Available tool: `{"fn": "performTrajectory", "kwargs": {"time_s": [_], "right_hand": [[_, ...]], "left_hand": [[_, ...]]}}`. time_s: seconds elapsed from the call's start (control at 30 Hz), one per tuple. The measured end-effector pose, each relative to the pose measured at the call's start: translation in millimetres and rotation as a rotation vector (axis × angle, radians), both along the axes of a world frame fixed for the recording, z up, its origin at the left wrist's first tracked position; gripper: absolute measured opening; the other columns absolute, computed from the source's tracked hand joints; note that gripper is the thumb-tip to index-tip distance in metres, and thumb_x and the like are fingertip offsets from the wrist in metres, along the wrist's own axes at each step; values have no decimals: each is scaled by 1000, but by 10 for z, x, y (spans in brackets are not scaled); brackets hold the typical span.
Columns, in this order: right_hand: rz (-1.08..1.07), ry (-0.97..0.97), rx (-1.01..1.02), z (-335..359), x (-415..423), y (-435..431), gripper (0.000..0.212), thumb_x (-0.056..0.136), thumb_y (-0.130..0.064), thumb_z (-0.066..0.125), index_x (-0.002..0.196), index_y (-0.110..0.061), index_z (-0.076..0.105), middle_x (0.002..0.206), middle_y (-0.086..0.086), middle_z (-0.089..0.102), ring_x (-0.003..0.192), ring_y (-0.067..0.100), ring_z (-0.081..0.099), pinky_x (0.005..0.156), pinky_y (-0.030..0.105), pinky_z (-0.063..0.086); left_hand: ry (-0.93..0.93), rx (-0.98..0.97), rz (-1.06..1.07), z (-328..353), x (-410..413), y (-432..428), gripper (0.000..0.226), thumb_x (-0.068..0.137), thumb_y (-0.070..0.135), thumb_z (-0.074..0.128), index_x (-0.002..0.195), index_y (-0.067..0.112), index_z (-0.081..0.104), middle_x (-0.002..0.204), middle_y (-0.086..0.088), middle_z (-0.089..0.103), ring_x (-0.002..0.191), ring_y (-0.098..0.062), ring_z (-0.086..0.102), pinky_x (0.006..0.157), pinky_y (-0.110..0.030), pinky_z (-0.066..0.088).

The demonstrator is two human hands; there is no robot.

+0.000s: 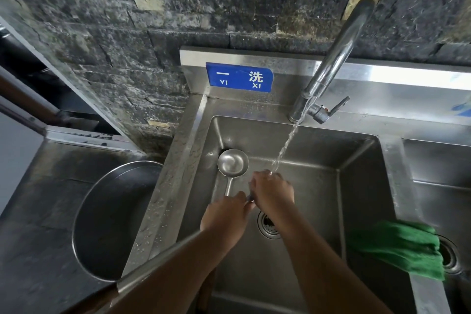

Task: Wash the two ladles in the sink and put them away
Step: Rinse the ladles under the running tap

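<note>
A steel ladle [232, 162] lies in the sink [356, 199] at the back left, bowl up, its handle running down toward my left hand [226, 214]. A second long steel handle [158, 260] slants from the sink's front-left rim up to the same hand, which is closed around metal there. My right hand [272, 191] is curled over a metal part right beside it, under the running water [285, 145]. The second ladle's bowl is hidden beneath my hands.
The faucet [339, 53] arcs over the sink from the back right. A drain [267, 224] sits beneath my right forearm. A green cloth [400, 247] hangs over the divider to a second basin [446, 186]. A large metal basin [114, 219] stands on the dark counter at left.
</note>
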State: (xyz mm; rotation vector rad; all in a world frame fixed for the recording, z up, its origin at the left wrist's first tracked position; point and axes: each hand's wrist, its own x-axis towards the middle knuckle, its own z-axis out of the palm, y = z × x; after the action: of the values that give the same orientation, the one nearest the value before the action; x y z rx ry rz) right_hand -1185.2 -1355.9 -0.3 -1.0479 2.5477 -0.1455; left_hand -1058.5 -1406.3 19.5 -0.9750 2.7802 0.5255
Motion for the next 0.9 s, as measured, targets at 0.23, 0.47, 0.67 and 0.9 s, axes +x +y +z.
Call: {"fn": "performTrajectory", "kwargs": {"time_s": [0.23, 0.47, 0.67, 0.9], "right_hand": [[-412, -905, -109, -22, -668, 2, 24, 95, -26, 56, 97, -7, 70, 91, 12, 72, 82, 26, 69, 75, 35, 55], [-1200, -1595, -870, -518, -310, 609, 42, 97, -36, 49, 128, -7, 54, 126, 21, 61, 111, 34, 61, 107, 51, 41], [-1144, -1757, -1038, -492, 249, 404, 81, 87, -74, 39, 115, -2, 64, 75, 11, 57, 49, 24, 51, 51, 31, 43], [-1074, -1466, -695, -628, 264, 298, 34, 96, -33, 56, 68, -13, 52, 46, 4, 40, 33, 17, 38, 36, 20, 30]], "left_hand": [[47, 80, 48, 19, 18, -5, 38, 99, 56, 32, 102, 26, 56, 87, 1, 68, 81, -22, 66, 69, -35, 52], [88, 514, 262, -128, -171, -147, 52, 101, 49, 38, 66, 12, 51, 59, -8, 56, 53, -29, 60, 50, -33, 45], [160, 1069, 581, -171, -468, 48, 65, 101, 50, 31, 70, 2, 62, 50, -13, 57, 33, -21, 48, 37, -20, 38], [97, 1273, 825, -316, -533, 68, 47, 100, 42, 42, 74, 7, 60, 49, -9, 55, 34, -19, 49, 39, -19, 38]]}}
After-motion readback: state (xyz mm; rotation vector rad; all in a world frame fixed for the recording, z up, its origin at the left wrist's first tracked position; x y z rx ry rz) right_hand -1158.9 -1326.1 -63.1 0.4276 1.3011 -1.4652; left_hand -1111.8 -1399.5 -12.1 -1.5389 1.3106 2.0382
